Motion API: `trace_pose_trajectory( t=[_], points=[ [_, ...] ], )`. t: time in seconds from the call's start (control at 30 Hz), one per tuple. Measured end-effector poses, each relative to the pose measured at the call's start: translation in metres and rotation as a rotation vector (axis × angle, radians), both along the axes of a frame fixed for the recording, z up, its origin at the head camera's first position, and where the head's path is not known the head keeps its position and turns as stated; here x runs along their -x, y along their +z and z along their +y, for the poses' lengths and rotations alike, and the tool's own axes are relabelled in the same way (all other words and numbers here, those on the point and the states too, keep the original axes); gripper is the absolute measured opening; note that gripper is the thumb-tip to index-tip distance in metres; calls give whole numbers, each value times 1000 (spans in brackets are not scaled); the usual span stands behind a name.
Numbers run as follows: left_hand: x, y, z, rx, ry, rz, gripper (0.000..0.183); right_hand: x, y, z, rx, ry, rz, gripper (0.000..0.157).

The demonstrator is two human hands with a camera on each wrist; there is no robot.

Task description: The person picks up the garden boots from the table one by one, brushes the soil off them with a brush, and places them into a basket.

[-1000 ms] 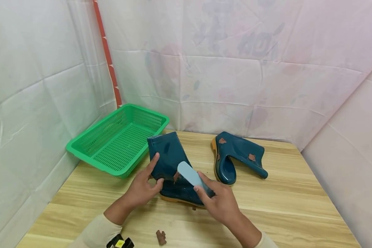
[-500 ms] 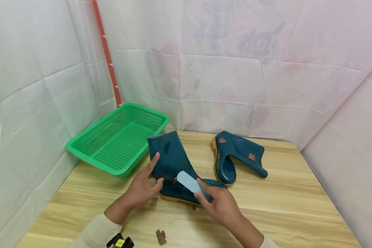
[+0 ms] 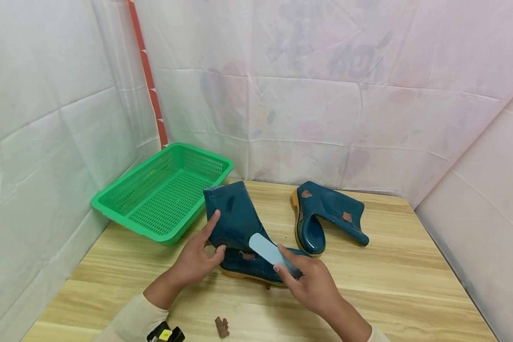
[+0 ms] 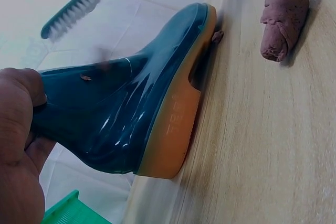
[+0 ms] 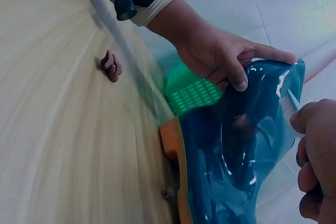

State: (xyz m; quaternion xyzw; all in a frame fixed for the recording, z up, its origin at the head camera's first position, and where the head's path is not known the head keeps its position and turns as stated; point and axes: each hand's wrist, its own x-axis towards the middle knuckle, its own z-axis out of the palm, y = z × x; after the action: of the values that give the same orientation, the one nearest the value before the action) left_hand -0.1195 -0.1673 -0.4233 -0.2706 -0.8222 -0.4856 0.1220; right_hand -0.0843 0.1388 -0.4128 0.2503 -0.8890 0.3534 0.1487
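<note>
A dark teal rubber boot with an orange-tan sole stands on the wooden table, toe pointing right. My left hand grips its shaft from the left side, thumb on the near face. Between fingers and thumb, my right hand holds a brush with a pale blue back; its white bristles show in the left wrist view. The brush head is over the boot's ankle, apart from it in the left wrist view. A smear of brown clay marks the ankle.
Behind on the right, a second teal boot lies on its side with brown patches. A green perforated basket sits at the back left. A brown clay lump lies near the front; white sheets enclose the table.
My right hand has lowered the brush along the boot, then shifted slightly right. The brown smear now sits lower, at the ankle. My left hand has kept its place on the shaft.
</note>
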Motion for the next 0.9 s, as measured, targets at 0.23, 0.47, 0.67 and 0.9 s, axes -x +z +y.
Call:
trace_pose_trajectory(
  t=[0.23,0.47,0.67,0.9],
  points=[
    [2,-1,1,-1,-23,44,95,2,-3,-8,-37,12,10,48],
    [2,1,3,20,4,44,97,-2,-4,-5,-81,-6,-3,48],
    [3,5,2,23,14,4,98,-7,-8,6,-91,-47,-6,47],
    [8,10,-2,4,-49,19,93,-11,-13,22,-43,-55,-7,48]
  ],
)
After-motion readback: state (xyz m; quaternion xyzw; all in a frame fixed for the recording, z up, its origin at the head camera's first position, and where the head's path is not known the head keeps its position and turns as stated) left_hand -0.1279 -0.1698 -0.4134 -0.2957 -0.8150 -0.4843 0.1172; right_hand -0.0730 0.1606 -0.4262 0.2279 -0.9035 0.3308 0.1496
